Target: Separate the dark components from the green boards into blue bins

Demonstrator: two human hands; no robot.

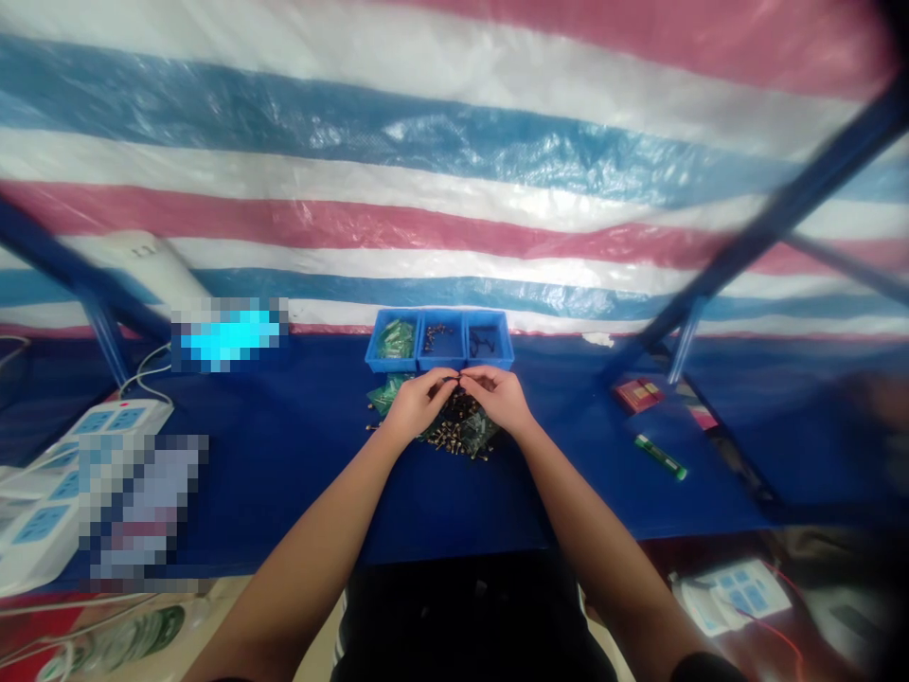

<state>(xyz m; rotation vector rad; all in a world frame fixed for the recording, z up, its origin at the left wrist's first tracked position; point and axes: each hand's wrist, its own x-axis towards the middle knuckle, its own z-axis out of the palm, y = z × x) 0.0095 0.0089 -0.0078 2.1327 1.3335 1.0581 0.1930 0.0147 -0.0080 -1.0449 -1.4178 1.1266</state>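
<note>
My left hand (418, 402) and my right hand (503, 398) meet above the blue table, thumbs and index fingers pinched tip to tip. Between the fingertips is a small dark piece, too tiny to make out. Right under them lies a heap of small brass-and-black parts (449, 438), partly hidden by the hands. Green flat pieces (384, 394) lie to the left of the heap, beside my left hand. Just beyond stands a blue three-compartment bin (393, 366). Its left section holds green pieces (398, 338), the middle a few brass-coloured parts (433, 337), the right thin dark pieces (484, 342).
A white power strip (134, 417) runs along the left side of the table (284, 493). At the right lie a red box (637, 395) and a green tube (661, 457). Blue metal posts (753, 223) and a striped sheet (454, 170) enclose the back.
</note>
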